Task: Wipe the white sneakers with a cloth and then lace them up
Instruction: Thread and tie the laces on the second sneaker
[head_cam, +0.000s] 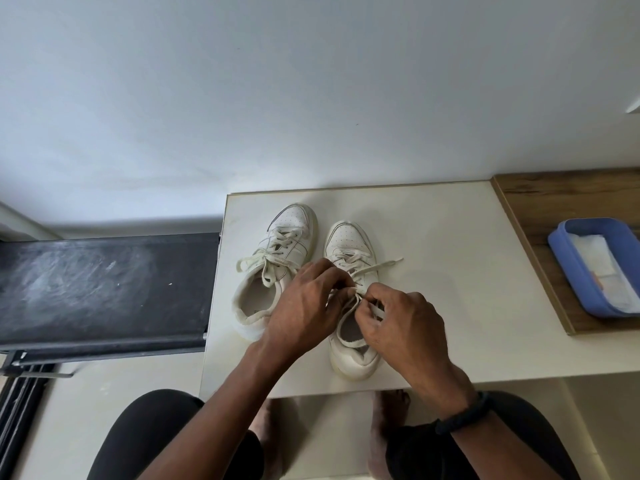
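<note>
Two white leather sneakers stand side by side, toes away, on the cream tabletop [433,237]. Over the right sneaker [351,258], the left hand [304,306] and right hand [405,323] each pinch its flat white lace [377,266]. The left sneaker [277,258] sits laced.

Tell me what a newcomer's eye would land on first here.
At centre, over the right sneaker, the left hand and right hand pinch its laces. The left sneaker stands beside it, laced, on the white table. A blue tray lies on the wooden surface at far right.
</note>
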